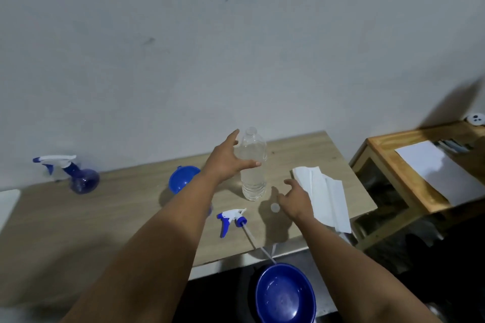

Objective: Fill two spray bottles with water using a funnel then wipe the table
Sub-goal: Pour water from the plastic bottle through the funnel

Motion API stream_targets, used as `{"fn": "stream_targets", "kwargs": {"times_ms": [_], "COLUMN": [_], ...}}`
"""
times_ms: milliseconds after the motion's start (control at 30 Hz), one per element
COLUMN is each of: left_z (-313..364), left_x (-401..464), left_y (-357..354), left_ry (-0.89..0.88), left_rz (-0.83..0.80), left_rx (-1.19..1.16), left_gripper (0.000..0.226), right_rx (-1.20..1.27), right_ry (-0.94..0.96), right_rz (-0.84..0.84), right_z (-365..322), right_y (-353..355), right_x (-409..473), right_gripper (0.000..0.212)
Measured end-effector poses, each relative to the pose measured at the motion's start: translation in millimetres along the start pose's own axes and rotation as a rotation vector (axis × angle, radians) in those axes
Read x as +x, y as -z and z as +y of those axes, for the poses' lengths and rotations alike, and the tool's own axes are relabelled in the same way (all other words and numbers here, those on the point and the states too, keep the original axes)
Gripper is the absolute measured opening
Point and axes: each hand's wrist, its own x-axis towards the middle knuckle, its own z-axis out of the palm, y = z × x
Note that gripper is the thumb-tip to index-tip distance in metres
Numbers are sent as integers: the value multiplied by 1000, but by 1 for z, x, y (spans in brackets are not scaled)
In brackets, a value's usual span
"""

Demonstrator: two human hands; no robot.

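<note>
A clear water bottle (253, 165) stands uncapped on the wooden table (105, 217), partly full. My left hand (228, 160) hovers spread just left of it, thumb across its front, not gripping. My right hand (295, 198) is spread low over the table beside the small clear cap (275, 207). A loose white-and-blue spray head (232, 219) with its tube lies near the front edge. The blue funnel (182, 181) sits behind my left forearm, the bottle under it hidden. A blue spray bottle (76, 176) with its head on stands far left. White paper towels (322, 196) lie at the right.
A blue bowl (286, 294) sits below the table's front edge. A wooden side table (393, 160) with white paper on it stands to the right. A grey wall runs behind the table. A white object (8, 204) shows at the left edge.
</note>
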Motion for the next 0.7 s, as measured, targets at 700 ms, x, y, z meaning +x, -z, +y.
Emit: {"fn": "stream_targets", "kwargs": {"times_ms": [700], "left_z": [-79], "left_x": [-94], "left_y": [82], "left_ry": [33], "left_rz": [561], "left_rx": [129], "left_gripper": [70], "right_rx": [439], "right_ry": [327], "right_rz": [43], "right_z": [-97], "right_y": [-26], "right_x": [10], "right_gripper": [70]}}
